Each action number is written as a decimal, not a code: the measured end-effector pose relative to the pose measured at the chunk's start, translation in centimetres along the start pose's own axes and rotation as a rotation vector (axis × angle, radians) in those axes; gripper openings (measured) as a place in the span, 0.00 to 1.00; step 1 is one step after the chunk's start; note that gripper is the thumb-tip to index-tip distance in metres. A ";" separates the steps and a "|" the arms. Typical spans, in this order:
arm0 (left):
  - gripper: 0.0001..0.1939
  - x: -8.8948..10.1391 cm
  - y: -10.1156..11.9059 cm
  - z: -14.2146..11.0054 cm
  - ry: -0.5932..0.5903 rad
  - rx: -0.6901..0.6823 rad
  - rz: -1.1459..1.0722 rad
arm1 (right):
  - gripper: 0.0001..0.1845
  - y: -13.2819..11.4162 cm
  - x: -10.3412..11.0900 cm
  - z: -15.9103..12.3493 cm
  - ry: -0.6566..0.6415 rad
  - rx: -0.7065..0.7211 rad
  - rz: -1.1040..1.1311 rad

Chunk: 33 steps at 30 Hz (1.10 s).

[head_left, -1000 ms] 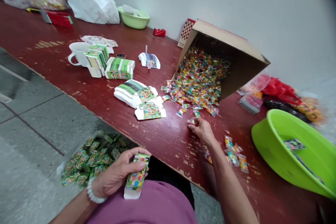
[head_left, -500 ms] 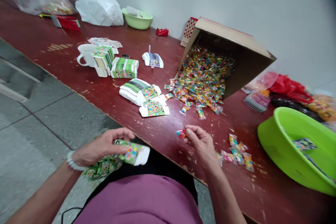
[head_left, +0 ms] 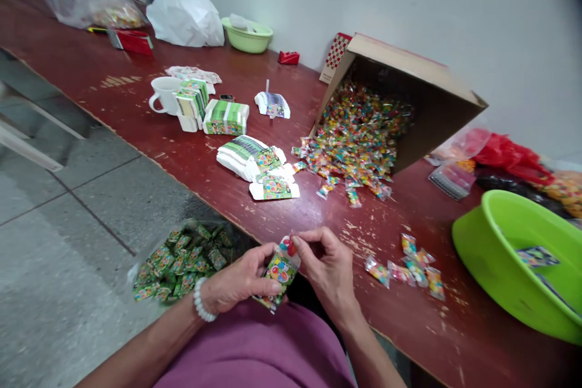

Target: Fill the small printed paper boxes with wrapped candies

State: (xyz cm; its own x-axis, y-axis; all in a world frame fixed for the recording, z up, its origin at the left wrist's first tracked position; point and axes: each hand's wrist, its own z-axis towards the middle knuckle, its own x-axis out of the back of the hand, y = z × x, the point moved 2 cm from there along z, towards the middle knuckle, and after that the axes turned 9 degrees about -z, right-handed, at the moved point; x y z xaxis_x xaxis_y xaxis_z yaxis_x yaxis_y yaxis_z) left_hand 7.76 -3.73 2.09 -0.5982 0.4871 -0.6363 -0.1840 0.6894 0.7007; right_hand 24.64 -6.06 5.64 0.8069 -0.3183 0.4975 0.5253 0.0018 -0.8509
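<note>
My left hand (head_left: pixel 243 282) is closed round a small green printed candy box (head_left: pixel 279 271), tilted with its open end up and to the right. My right hand (head_left: pixel 328 267) pinches a wrapped candy (head_left: pixel 288 245), red and blue, at the mouth of that box. How far the candy sits inside the box, I cannot tell. Several loose wrapped candies (head_left: pixel 414 267) lie on the table right of my right hand. Ahead of my hands are flat unfolded boxes (head_left: pixel 274 188) and a stack of them (head_left: pixel 240 154).
A cardboard carton (head_left: pixel 422 73) lies on its side, spilling wrapped candies (head_left: pixel 359 133) onto the red table (head_left: pixel 182 151). A green basin (head_left: pixel 482 254) stands at right. Filled green boxes (head_left: pixel 182 264) lie in a container below the table edge. A white mug (head_left: pixel 164 96) stands at left.
Both hands have come together above my lap. My left hand has brought the candy box rightward and turned its end up; my right hand has carried the candy to its mouth.
</note>
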 end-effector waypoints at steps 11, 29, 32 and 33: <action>0.17 -1.5 0.9 1.1 0.049 -0.081 0.006 | 0.09 0.3 0.3 -0.3 -0.077 0.254 -0.105; 0.21 -1.5 0.4 1.8 0.345 -0.216 -0.050 | 0.07 1.7 -1.0 -0.5 -0.249 -0.136 0.505; 0.20 -1.3 0.2 1.7 0.329 -0.221 -0.010 | 0.22 1.8 -1.2 -0.3 -0.219 -0.245 0.550; 0.20 -1.2 0.2 1.7 0.326 -0.223 0.000 | 0.24 1.7 -1.3 -0.3 -0.240 -0.242 0.526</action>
State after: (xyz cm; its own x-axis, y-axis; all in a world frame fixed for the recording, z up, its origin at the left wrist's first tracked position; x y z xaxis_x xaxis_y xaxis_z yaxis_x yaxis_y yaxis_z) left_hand 9.78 -3.29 2.42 -0.8080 0.2664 -0.5255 -0.3274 0.5384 0.7764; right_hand 24.44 -5.94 3.48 0.9937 -0.1117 0.0014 -0.0125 -0.1231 -0.9923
